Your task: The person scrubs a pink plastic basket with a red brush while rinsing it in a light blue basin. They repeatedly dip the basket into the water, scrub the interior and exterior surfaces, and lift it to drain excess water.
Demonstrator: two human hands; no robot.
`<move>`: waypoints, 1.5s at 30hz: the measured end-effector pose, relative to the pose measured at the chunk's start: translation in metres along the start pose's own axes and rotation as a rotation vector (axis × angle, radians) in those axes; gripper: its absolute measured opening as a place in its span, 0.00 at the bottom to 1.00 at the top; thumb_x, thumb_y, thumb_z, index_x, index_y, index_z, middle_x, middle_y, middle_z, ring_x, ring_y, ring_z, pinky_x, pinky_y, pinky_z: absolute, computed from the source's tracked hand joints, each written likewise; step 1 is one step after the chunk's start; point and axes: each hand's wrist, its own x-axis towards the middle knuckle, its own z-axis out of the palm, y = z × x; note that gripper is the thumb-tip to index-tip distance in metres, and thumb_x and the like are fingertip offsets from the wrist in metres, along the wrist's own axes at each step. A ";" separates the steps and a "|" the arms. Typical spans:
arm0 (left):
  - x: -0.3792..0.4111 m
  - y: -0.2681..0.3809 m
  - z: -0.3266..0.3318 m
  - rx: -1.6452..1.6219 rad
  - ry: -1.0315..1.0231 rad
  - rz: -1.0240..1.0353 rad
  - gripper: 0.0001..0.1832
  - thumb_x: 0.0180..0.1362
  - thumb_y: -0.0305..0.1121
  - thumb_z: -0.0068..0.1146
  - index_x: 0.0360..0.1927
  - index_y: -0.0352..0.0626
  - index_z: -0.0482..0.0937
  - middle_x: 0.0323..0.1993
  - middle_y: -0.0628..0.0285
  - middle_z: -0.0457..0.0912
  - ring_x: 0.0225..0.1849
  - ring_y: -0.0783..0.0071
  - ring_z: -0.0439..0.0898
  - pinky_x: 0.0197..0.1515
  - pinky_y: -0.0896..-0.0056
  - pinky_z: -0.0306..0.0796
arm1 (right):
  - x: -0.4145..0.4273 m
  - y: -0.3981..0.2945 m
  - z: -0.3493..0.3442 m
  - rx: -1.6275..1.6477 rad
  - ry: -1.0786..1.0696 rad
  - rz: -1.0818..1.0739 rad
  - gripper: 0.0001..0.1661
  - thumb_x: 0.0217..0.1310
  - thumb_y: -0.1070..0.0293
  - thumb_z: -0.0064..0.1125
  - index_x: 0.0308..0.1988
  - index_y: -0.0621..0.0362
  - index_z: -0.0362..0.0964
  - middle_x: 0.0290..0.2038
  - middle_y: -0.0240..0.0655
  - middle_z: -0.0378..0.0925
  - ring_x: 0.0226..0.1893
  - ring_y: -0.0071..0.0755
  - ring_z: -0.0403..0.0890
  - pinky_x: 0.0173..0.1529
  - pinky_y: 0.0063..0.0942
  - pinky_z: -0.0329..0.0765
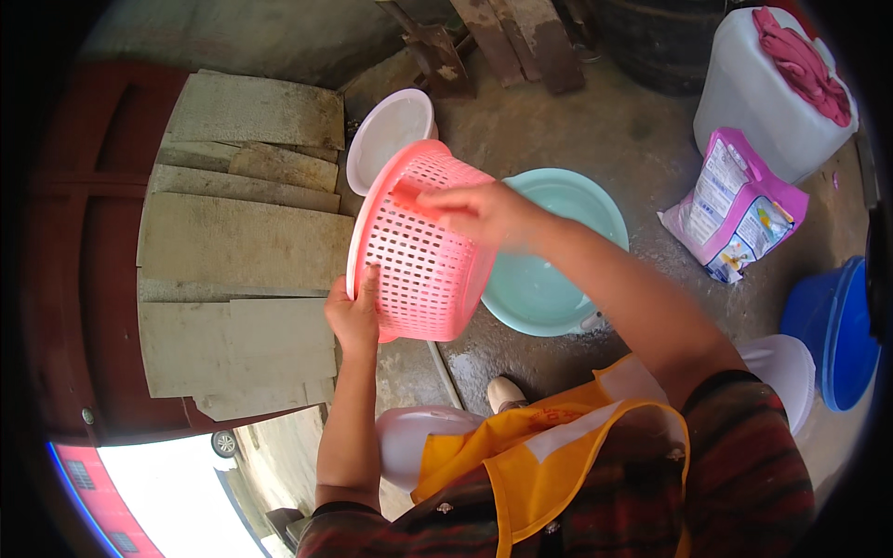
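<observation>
A pink perforated plastic basket (425, 272) is tipped on its side in the air, its wide rim towards the left. My left hand (356, 314) grips that rim from below, the thumb lying on the outer wall. My right hand (481, 213), slightly blurred, is against the upper side of the basket with the fingers stretched out and apart. I cannot tell how firmly it touches. Partly under the basket and my right forearm, a light teal basin (551, 307) stands on the wet floor and holds water.
A pale pink basin (391, 136) stands behind the basket. Weathered boards (244, 237) lean against a dark red metal door (84, 279) on the left. To the right are a white jerrycan (746, 91) with a pink cloth (802, 70), a purple-and-white printed bag (732, 206) and a blue tub (816, 314).
</observation>
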 end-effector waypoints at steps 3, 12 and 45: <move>-0.001 0.003 0.001 -0.015 0.007 0.030 0.19 0.57 0.43 0.67 0.28 0.34 0.80 0.22 0.68 0.77 0.24 0.85 0.69 0.27 0.78 0.66 | -0.003 0.000 -0.001 0.142 0.038 0.104 0.21 0.62 0.70 0.56 0.55 0.58 0.74 0.51 0.38 0.80 0.52 0.29 0.79 0.56 0.28 0.73; -0.002 0.000 -0.004 -0.011 0.016 -0.018 0.18 0.58 0.43 0.66 0.28 0.35 0.79 0.24 0.68 0.78 0.25 0.85 0.70 0.28 0.78 0.67 | -0.017 0.023 -0.025 0.011 0.234 0.322 0.22 0.61 0.62 0.57 0.55 0.53 0.74 0.50 0.38 0.80 0.49 0.32 0.81 0.53 0.27 0.74; -0.006 -0.004 -0.005 0.003 0.016 0.031 0.17 0.58 0.42 0.66 0.30 0.34 0.80 0.24 0.68 0.78 0.26 0.85 0.70 0.29 0.78 0.67 | 0.007 -0.036 0.011 -0.023 0.101 0.289 0.21 0.65 0.64 0.52 0.57 0.48 0.72 0.48 0.38 0.81 0.48 0.38 0.82 0.53 0.35 0.75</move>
